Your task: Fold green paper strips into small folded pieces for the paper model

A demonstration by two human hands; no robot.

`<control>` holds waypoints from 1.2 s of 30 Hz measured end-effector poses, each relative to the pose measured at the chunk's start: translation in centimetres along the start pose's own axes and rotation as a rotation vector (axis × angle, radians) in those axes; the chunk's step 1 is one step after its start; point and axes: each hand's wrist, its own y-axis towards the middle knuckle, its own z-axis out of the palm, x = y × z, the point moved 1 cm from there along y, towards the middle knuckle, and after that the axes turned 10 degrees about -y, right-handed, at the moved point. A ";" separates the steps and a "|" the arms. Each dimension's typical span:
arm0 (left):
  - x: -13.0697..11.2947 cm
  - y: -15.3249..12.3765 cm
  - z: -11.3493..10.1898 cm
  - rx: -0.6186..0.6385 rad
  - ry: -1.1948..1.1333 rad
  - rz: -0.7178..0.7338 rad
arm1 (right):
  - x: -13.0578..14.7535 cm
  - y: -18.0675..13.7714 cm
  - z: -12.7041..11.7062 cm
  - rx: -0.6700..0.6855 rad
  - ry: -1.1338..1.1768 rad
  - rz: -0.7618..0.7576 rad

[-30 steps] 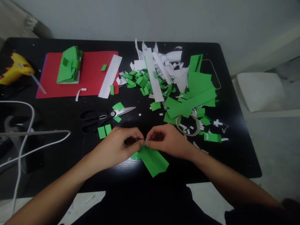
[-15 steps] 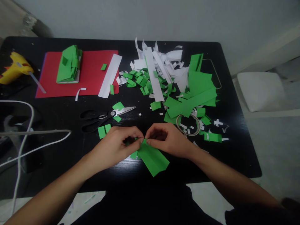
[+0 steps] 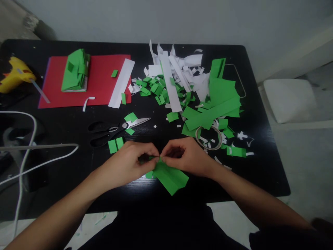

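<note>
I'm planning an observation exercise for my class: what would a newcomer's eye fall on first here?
Probably the bright red sheet toward the far left of the black table, with a green paper bundle on it. Next, perhaps, the heap of green and white scraps to its right. Nearest the viewer, the left hand and right hand pinch a creased green strip.

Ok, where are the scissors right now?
In the head view, the scissors lie left of centre on the black table, between the red sheet and the left hand, blades pointing right.
</note>
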 end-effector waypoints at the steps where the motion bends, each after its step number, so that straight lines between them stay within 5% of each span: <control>1: 0.1 0.0 0.0 0.014 -0.003 0.000 | 0.0 0.0 0.0 0.003 -0.003 0.002; 12: -0.1 -0.2 -0.3 -0.088 -0.085 -0.010 | 0.4 0.3 -0.5 0.019 0.241 0.007; 36: 0.9 0.0 0.5 -0.200 -0.222 -0.055 | -0.4 0.4 0.1 -0.065 0.402 -0.071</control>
